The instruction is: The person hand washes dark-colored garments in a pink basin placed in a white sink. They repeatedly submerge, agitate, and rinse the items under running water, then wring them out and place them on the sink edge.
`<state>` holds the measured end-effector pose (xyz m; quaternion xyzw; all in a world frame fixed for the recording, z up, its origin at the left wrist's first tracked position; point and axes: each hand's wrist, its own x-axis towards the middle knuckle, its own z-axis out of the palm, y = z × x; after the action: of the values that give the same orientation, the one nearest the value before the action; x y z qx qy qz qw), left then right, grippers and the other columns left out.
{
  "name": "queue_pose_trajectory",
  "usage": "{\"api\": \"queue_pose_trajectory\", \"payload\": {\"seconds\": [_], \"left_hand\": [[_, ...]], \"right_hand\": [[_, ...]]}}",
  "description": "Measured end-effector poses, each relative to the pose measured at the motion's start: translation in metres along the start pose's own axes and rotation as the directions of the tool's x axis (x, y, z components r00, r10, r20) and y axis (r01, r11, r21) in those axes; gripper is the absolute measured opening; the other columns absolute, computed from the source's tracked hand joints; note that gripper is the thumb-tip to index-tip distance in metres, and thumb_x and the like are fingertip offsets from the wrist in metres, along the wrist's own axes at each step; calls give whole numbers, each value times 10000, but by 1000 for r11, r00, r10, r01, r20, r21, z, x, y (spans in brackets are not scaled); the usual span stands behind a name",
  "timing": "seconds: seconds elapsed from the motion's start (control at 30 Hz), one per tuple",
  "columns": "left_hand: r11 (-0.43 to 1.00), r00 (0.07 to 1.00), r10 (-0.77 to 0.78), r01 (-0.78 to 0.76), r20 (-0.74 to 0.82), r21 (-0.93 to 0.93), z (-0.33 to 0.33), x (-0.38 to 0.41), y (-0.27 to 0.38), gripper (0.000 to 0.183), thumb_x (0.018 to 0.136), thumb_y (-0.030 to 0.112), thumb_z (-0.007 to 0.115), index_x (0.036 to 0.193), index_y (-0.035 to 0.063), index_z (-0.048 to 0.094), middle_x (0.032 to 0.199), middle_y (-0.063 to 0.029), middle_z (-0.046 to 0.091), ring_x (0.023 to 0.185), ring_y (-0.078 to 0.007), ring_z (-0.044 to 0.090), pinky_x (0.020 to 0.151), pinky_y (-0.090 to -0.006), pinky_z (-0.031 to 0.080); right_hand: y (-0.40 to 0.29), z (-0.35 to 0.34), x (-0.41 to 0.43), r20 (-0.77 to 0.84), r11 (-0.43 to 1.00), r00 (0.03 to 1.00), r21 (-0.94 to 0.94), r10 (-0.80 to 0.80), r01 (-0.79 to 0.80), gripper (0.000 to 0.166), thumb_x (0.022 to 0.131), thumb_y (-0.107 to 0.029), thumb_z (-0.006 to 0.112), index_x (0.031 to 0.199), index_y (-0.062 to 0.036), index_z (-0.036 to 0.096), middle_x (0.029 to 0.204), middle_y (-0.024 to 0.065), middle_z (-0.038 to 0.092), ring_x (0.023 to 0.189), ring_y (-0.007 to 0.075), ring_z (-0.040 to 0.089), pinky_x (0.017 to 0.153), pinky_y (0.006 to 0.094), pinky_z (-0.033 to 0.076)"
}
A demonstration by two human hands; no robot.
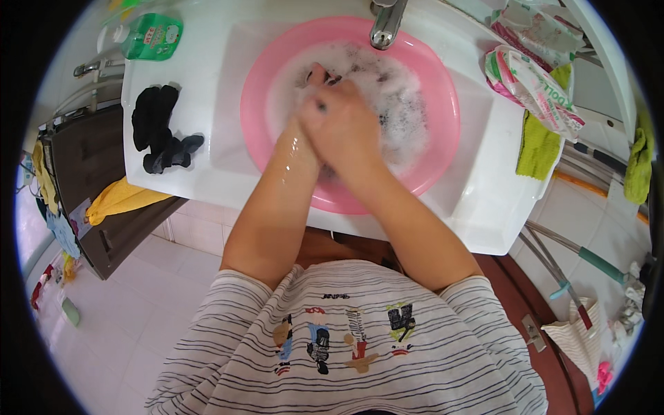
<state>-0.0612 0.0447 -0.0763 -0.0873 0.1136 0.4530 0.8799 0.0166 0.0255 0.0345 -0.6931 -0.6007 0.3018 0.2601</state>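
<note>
A pink plastic basin (257, 109) sits in the white sink under the chrome faucet. Foamy, soapy water (407, 114) fills much of it. My right hand (345, 116) is closed and slightly blurred, pressed over my left hand (317, 73) above the suds. Most of the left hand is hidden beneath it; a few fingers show at the far side. Between the two hands a small bit of dark cloth (333, 81) peeks out, its shape mostly covered. Wet streaks shine on my left forearm.
Black socks (154, 124) lie on the sink's left ledge, below a green soap bottle (155, 37). The chrome faucet (386, 28) overhangs the basin. Plastic packs (534, 85) and a green cloth (537, 148) occupy the right ledge. A yellow cloth (124, 199) hangs at left.
</note>
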Motion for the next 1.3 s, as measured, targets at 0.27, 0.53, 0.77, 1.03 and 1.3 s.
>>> {"api": "queue_pose_trajectory", "payload": {"seconds": [0.27,0.53,0.77,1.03,1.3], "left_hand": [[915,715,390,-231,-580,331,59,-16,23,431,1028,476,392,1263,133,507,1278,-153,542,1146,-340,540,1042,-541,378],[907,729,357,-120,-585,403,42,-29,3,475,1008,384,479,1454,256,374,1506,-80,354,1313,-308,404,1073,-522,309],[998,951,67,-62,-301,28,58,-32,1,364,962,348,596,1249,131,539,1066,-117,660,895,-276,647,769,-406,555],[989,955,94,-56,-281,139,56,0,-23,324,1007,366,462,1143,90,565,1076,-95,638,1056,-194,585,873,-361,513],[909,709,313,-30,-632,416,83,-7,-11,399,1027,459,420,1070,86,555,967,-87,619,855,-250,591,820,-437,529]], "right_hand": [[96,-23,53,-245,985,957,114,153,-128,262,865,-274,699,1005,-65,627,971,167,645,934,362,633,817,420,510],[107,0,37,123,969,964,-100,237,-226,343,846,-175,663,1160,-39,645,1202,245,587,1021,392,607,885,414,498],[-29,-11,-73,209,934,947,313,-244,172,309,861,-190,648,1150,-90,599,1071,173,602,1005,367,596,848,434,509],[11,-8,13,-35,979,995,-187,-92,83,306,892,-341,569,1040,-94,674,1110,178,587,922,370,641,804,471,533],[42,-20,51,-132,984,991,-181,-25,1,313,871,-358,634,963,-63,679,1036,154,635,914,371,619,790,480,483]]}}
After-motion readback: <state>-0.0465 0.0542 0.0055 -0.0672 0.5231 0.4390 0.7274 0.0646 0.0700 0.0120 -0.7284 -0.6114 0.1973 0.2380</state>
